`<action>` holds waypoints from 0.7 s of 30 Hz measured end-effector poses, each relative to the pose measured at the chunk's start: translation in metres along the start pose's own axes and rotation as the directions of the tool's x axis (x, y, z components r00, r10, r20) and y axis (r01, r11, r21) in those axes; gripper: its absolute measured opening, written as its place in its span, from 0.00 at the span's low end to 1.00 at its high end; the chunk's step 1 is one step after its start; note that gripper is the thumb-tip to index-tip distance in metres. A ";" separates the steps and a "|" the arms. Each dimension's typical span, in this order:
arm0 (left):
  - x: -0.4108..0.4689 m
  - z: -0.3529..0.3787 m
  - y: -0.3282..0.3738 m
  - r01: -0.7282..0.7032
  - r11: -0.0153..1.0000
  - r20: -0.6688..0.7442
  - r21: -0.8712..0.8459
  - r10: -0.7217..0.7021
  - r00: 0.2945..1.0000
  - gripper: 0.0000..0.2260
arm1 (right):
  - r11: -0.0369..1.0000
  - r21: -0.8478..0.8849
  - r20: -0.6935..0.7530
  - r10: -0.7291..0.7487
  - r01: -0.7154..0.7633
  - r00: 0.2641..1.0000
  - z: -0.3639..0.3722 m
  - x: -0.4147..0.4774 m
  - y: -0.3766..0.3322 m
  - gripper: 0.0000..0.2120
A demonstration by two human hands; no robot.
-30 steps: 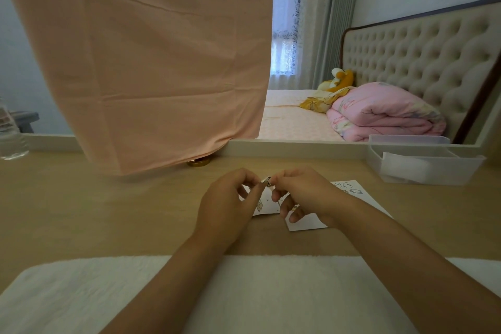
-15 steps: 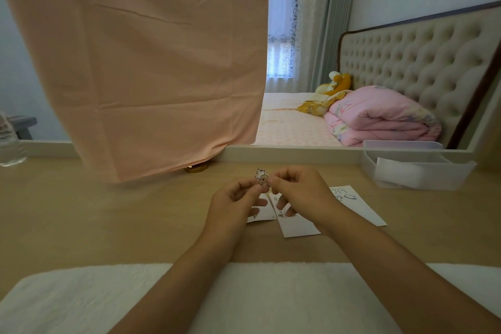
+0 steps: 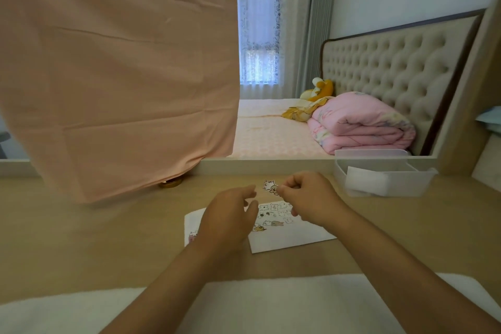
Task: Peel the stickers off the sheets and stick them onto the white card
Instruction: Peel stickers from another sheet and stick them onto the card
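My right hand (image 3: 311, 199) pinches a small cartoon animal sticker (image 3: 270, 186) between thumb and fingertip, holding it above the wooden desk. My left hand (image 3: 227, 221) hovers just left of it with loosely bent fingers, holding nothing. Under both hands lie two white papers: one (image 3: 282, 236) with several small cartoon stickers on it below my right hand, and another (image 3: 193, 224) mostly hidden by my left hand, with a pink print near its lower left corner. I cannot tell which is the card.
A pink cloth (image 3: 116, 76) hangs over the desk's left back, with a gold round object (image 3: 170, 183) beneath its hem. A clear plastic box (image 3: 385, 179) holding white sheets stands at the right back. A white fluffy mat (image 3: 257, 306) covers the near edge.
My hands have parted: the left let go and dropped to the left, while the right keeps the sticker raised. The view moved closer to the desk, and the stickered paper now shows.
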State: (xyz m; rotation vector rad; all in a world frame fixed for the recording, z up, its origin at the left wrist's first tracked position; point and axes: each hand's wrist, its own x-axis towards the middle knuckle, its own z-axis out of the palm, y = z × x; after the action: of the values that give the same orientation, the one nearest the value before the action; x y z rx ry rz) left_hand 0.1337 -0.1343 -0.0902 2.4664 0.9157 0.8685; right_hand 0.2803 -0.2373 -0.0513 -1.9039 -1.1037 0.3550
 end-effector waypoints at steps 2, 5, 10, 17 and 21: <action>0.006 0.006 -0.003 -0.045 0.996 0.069 0.071 0.040 0.997 0.19 | 0.999 -0.001 0.045 0.050 -0.050 0.998 -0.012 0.004 0.010 0.07; 0.014 0.016 -0.005 -0.163 0.981 0.245 0.100 0.134 0.960 0.18 | 0.992 -0.039 0.146 0.126 -0.122 0.981 -0.022 0.010 0.028 0.07; 0.022 0.039 -0.014 -0.209 0.972 0.363 0.109 0.157 0.918 0.20 | 0.973 -0.103 0.250 0.225 -0.206 0.942 -0.027 0.019 0.052 0.10; 0.035 0.042 -0.029 -0.252 0.967 0.433 0.029 0.215 0.876 0.18 | 0.947 -0.204 0.289 0.301 -0.249 0.909 -0.028 0.033 0.071 0.14; 0.043 0.051 -0.020 -0.294 0.955 0.354 0.031 0.264 0.897 0.17 | 0.943 -0.253 0.278 0.285 -0.216 0.917 -0.024 0.039 0.075 0.16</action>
State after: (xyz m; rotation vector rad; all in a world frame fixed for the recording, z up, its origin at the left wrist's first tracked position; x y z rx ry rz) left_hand 0.1835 -0.0967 -0.1206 2.7489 0.4900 0.4550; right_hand 0.3587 -0.2348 -0.0912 -2.2493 -1.1367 0.7266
